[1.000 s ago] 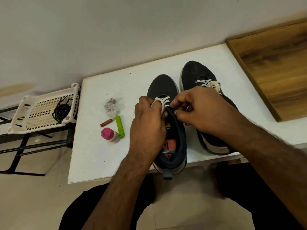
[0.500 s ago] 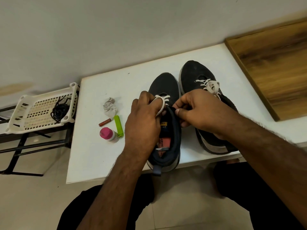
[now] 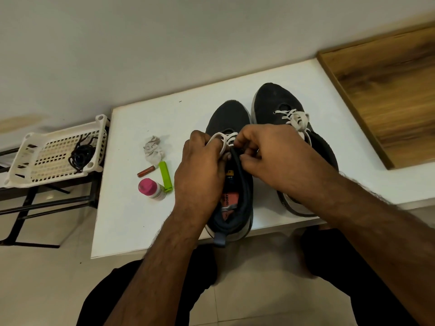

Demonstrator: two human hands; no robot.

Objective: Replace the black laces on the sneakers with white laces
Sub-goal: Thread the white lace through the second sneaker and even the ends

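Note:
Two black sneakers stand side by side on the white table [image 3: 131, 222]. The left sneaker [image 3: 229, 116] has a white lace [image 3: 224, 138] across its lower eyelets. My left hand [image 3: 202, 168] grips that sneaker's left side, with a loop of the white lace over its fingers. My right hand [image 3: 270, 156] pinches the sneaker's right collar edge near the eyelets; what is between its fingertips is hidden. The right sneaker [image 3: 277, 100] carries a tied white lace [image 3: 295, 118]. A bundle of black laces [image 3: 80, 154] lies in the white basket [image 3: 28, 165] at the left.
On the table left of the shoes lie a crumpled grey cloth [image 3: 153, 149], a small brown tube [image 3: 146, 171], a green clip [image 3: 165, 176] and a pink-capped bottle [image 3: 150, 188]. A wooden board [image 3: 388, 90] borders the table's right. The basket sits on a black metal rack.
Both hands have stayed on the left sneaker's lacing with small finger shifts. The left sneaker's heel swung slightly left and back again.

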